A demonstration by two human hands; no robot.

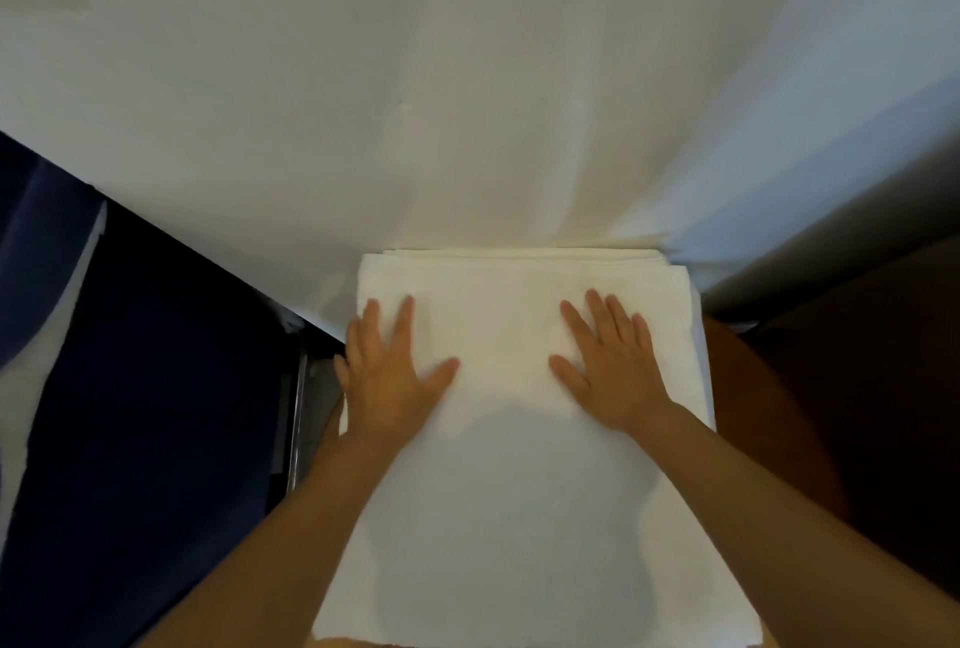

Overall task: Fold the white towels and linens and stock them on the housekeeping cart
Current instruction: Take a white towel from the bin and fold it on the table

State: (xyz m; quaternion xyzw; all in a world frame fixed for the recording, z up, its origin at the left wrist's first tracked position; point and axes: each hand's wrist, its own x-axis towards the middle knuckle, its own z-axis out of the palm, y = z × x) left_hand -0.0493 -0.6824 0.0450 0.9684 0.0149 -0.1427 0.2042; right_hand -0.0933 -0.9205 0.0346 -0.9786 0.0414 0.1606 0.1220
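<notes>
Backed across the whole upper view by a broad white surface (467,76), wall or hung sheet, hard to tell which. Flanked on the left by dark navy fabric (156,413), possibly a hanging bag, and on the right by a brown surface (841,413) in shadow. Between them, dead centre and running down to the bottom edge, a folded white towel (519,517), lying flat and square-edged on top of a stack of white linens (524,252), seen only as thin layered edges at the far side. Judged as late in one round of the work: folded already, set on the pile, only the smoothing in hand. Cannot say whether this pile already sits where it is to be stocked, nor how many pieces remain to fold; none unfolded in view. Pressed from above by the left hand (387,377), palm down, fingers straight and spread, close to the towel's left edge with the little finger at or just past it. Matched by the right hand (610,367), likewise flat, fingers straight and slightly fanned, wholly on the cloth nearer the right side. Nothing gripped or pinched by either. Just beside the left wrist, a thin metal bar (297,419), upright in the gap before the navy fabric.
</notes>
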